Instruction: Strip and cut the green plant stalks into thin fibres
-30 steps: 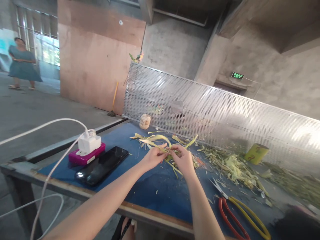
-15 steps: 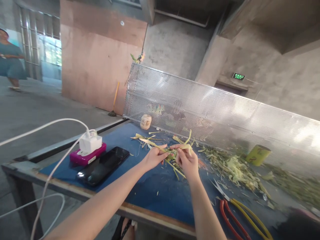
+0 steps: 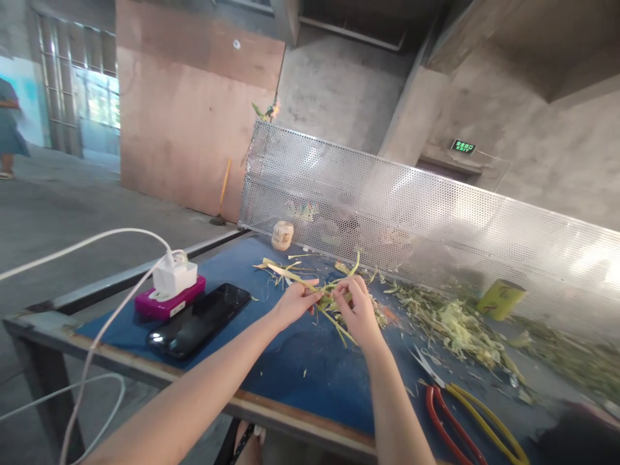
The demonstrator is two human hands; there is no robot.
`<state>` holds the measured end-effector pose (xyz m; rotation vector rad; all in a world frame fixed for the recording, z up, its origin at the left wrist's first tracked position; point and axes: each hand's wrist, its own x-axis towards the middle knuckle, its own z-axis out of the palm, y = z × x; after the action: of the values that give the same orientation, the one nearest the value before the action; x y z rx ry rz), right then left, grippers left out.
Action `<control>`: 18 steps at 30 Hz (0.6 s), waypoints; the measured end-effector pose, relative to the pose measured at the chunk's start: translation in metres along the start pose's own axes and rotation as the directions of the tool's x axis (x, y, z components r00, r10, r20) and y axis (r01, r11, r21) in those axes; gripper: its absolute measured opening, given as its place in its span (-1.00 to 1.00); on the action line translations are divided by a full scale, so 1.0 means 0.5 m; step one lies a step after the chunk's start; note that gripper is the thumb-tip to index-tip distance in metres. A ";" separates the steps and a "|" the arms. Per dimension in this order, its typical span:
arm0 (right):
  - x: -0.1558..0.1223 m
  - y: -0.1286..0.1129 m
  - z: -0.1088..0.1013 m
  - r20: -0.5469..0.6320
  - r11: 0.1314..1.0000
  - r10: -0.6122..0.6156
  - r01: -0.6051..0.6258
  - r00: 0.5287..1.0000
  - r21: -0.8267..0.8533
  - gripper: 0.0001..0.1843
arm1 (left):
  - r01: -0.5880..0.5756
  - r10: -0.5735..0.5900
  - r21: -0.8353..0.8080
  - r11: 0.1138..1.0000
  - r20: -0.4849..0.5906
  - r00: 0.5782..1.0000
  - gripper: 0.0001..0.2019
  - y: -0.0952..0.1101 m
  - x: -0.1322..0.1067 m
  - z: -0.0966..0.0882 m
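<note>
My left hand (image 3: 295,305) is closed, thumb against fingers, on a bundle of pale green plant strips (image 3: 287,274) above the middle of the table. Long ends of the bundle stick out to the upper left and down to the right. My right hand (image 3: 357,310) is close beside it, with bent fingers pinching at the same strips. Its fingertips partly cover the place where the strips cross. To the right of my right forearm lie scissors (image 3: 438,381), blades apart, with one red and one yellow handle.
Shredded plant strips (image 3: 460,336) spread along the right side near a yellow-green cylinder (image 3: 501,299). A black phone (image 3: 201,321) and a magenta power block (image 3: 169,300) with a white plug and cables lie left. Behind are a beige roll (image 3: 282,236) and a perforated metal panel (image 3: 387,206).
My right hand has turned and shifted slightly; the pale strip over its fingers has moved left. My left hand stays nearly in place. In the background, a person has moved left.
</note>
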<state>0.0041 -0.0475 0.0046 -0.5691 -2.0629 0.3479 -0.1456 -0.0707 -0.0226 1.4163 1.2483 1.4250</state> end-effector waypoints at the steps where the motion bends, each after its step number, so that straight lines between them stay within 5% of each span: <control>1: 0.001 0.004 0.002 -0.007 1.000 0.003 -0.003 1.000 -0.012 -0.89 | 0.000 0.000 0.006 1.000 -0.004 1.000 -0.39 0.000 0.000 0.000; 6: 0.002 0.016 0.015 0.024 0.971 0.160 -0.162 0.987 0.175 -0.92 | -0.022 0.024 0.083 0.996 -0.020 1.000 -0.46 0.002 0.001 -0.001; 10: 0.001 0.005 0.018 0.008 0.849 0.280 -0.252 0.960 0.465 -0.85 | -0.029 0.032 0.095 0.995 -0.032 0.999 -0.50 0.003 -0.001 -0.002; 14: 0.002 -0.005 0.004 0.072 0.686 0.266 -0.242 0.961 0.686 -0.80 | -0.025 0.030 0.067 0.997 -0.064 0.998 -0.56 -0.002 0.001 -0.001; 18: 0.005 -0.001 -0.002 0.122 0.629 0.235 -0.246 0.964 0.737 -0.77 | -0.013 0.020 0.043 0.999 -0.151 0.988 -0.65 -0.013 0.012 -0.003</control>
<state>0.0039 -0.0468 0.0073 -0.3128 -1.6342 1.3016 -0.1482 -0.0635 -0.0272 1.3695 1.3716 1.5501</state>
